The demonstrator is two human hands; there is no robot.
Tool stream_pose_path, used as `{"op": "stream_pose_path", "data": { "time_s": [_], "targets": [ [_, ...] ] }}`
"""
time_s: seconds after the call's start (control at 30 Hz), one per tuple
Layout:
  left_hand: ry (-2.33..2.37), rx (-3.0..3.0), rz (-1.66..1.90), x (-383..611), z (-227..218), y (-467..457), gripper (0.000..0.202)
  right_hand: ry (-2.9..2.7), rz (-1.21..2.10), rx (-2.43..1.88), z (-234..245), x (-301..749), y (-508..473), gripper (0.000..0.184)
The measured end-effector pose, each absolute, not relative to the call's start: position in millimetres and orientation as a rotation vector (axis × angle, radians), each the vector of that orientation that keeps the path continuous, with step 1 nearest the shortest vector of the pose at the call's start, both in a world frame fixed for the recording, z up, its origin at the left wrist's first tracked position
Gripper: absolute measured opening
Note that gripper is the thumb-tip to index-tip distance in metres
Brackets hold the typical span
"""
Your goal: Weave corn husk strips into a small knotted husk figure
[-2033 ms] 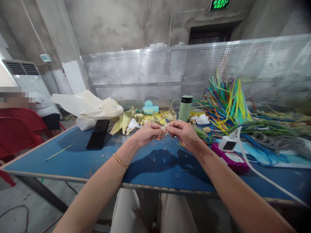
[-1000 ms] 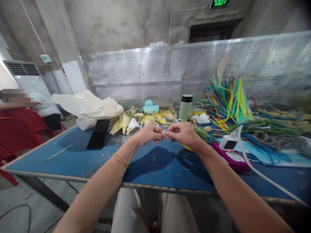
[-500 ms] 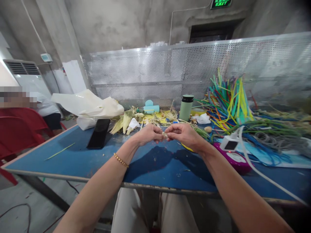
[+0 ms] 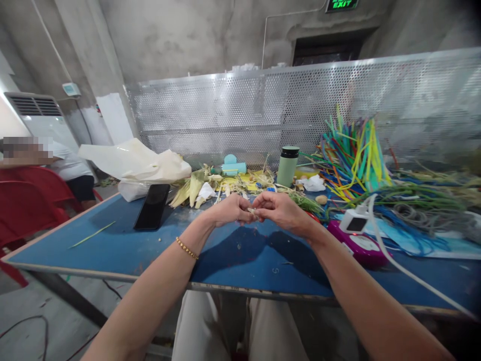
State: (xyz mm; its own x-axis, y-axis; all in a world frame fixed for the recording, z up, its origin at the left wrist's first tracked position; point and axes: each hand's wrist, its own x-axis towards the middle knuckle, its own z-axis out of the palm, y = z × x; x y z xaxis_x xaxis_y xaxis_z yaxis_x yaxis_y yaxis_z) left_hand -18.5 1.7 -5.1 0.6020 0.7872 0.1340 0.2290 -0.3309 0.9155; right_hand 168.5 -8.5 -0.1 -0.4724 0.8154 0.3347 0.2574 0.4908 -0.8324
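Observation:
My left hand (image 4: pixel 227 209) and my right hand (image 4: pixel 280 209) meet fingertip to fingertip above the blue table (image 4: pixel 112 250). Both are pinched on one small pale piece (image 4: pixel 254 212) held between them; most of it is hidden by the fingers, so I cannot name it. A bead bracelet (image 4: pixel 187 248) circles my left wrist. Just behind the hands lie dried husks and pale leaf strips (image 4: pixel 195 188).
A black phone (image 4: pixel 152 206) lies left of my hands, with a cream plastic bag (image 4: pixel 135 163) behind it. A green flask (image 4: pixel 287 166) stands at the back. Coloured strips (image 4: pixel 353 155), a purple device (image 4: pixel 356 245) and a white charger with cable (image 4: pixel 355 220) sit right. A person on red chairs (image 4: pixel 30 200) sits far left.
The hands stayed together over the same spot, fingers working the small piece. My right hand's fingers have curled in closer to my left; less of the piece shows now.

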Motion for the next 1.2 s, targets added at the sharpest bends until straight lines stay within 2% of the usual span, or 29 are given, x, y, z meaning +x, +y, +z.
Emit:
{"op": "stream_pose_path", "data": {
  "time_s": [0.2, 0.53, 0.87, 1.2],
  "targets": [
    [0.826, 1.856, 0.755, -16.9, -5.8, 1.8, 0.02, -2.049, 0.727, -0.896, 0.3, 166.9, -8.6, 0.01],
    [0.761, 1.9, 0.857, -16.6, -7.0, 3.6, 0.021, -1.825, 0.786, -1.061, -2.5, 169.1, -3.9, 0.024],
    [0.802, 1.812, 0.831, -15.1, -6.2, 2.4, 0.02, -1.889, 0.667, -1.028, -2.4, 165.9, -5.9, 0.019],
    [0.803, 1.777, 0.812, -15.5, -4.3, 0.0, 0.016, -1.862, 0.859, -1.008, -2.0, 162.9, -8.4, 0.025]
  ]
}}
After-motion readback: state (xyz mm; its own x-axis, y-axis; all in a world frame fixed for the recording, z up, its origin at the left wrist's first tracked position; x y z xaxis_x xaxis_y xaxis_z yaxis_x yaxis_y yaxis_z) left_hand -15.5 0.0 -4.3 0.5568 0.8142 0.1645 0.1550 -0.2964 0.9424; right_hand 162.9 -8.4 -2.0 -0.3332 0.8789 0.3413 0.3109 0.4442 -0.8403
